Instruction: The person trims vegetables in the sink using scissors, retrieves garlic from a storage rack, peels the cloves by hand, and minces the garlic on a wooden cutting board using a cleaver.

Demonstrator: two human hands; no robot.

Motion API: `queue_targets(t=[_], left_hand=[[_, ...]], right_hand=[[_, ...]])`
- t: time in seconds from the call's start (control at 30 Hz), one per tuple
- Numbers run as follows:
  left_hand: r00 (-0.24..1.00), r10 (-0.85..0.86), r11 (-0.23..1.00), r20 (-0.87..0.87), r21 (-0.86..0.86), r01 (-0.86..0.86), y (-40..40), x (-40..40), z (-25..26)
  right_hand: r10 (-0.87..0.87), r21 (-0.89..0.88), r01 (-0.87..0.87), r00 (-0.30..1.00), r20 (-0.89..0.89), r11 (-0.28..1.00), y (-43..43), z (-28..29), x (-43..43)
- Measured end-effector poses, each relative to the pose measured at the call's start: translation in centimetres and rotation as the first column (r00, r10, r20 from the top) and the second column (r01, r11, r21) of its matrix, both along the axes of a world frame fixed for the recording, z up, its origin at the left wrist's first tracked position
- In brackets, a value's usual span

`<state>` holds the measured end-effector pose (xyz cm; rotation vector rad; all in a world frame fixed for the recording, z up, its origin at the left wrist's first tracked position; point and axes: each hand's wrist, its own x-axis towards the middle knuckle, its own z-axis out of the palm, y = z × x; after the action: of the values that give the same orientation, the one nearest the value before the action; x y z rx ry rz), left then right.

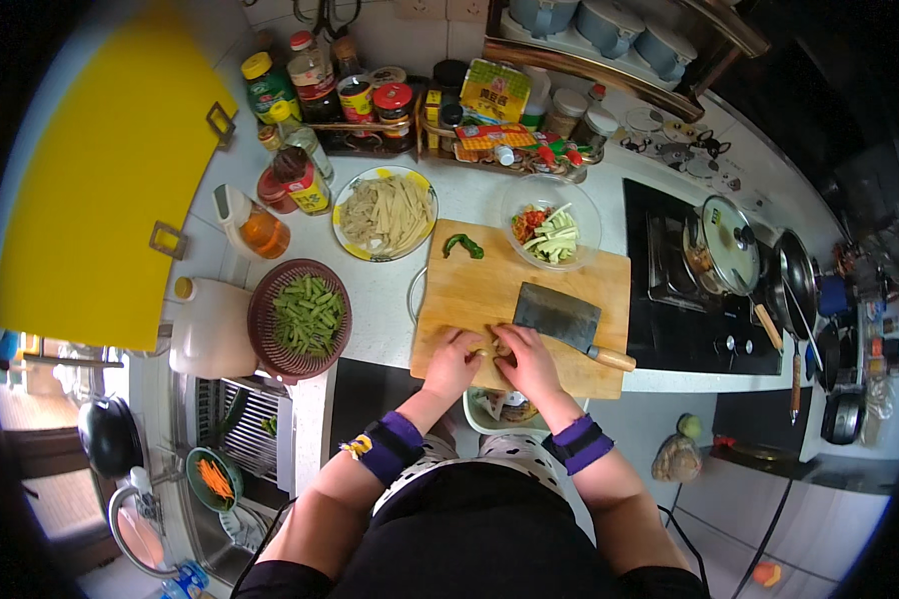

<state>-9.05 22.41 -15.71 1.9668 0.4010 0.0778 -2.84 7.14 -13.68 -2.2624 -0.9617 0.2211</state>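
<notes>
Both my hands are over the near edge of a wooden cutting board (464,292). The fingers of my left hand (453,365) are bent beside a small pale piece that looks like garlic (482,352). My right hand (528,361) curls its fingertips around a small pale-brown piece (501,347), partly hidden by them. Just beyond the right hand, a cleaver (558,311) lies flat, its wooden handle pointing right. A curved green pepper piece (463,245) rests near the board's far left corner. At the far right, a clear bowl (588,213) with chopped red and pale-green vegetables overlaps the board.
Left of the board stand a plate of pale strips (387,213) and a brown basket of cut green beans (309,316). Bottles and sauce jars (356,101) line the wall. A lidded pot (721,243) sits on the hob at right. Below the board's edge is a pale bin (487,419).
</notes>
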Motion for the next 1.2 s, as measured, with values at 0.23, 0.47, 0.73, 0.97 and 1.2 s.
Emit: queue_targets(t=[0.23,0.47,0.73,0.97,1.2], left_hand=[[0.996,-0.038,0.995,0.085,-0.085,0.045,2.8,2.0,-0.1],[0.982,0.003,0.998,0.189,0.054,-0.013,4.2,5.0,0.0],[0.979,0.14,0.865,0.146,0.463,-0.193,7.5,10.2,0.2],[0.952,0.3,0.907,0.068,0.288,-0.306,7.4,10.6,1.1],[0.901,0.395,0.899,0.178,0.126,-0.419,7.5,1.7,5.1]], right_hand=[[-0.2,0.018,0.205,0.97,-0.138,0.979,-1.5,1.9,-0.7],[-0.175,0.144,0.223,0.942,-0.288,0.964,0.1,1.0,2.4],[-0.117,0.088,0.149,0.949,-0.294,0.985,8.3,1.3,8.4],[-0.008,0.11,0.054,0.925,-0.38,0.992,10.1,1.7,10.2],[0.192,0.17,-0.135,0.903,-0.383,0.976,10.0,3.7,6.7]])
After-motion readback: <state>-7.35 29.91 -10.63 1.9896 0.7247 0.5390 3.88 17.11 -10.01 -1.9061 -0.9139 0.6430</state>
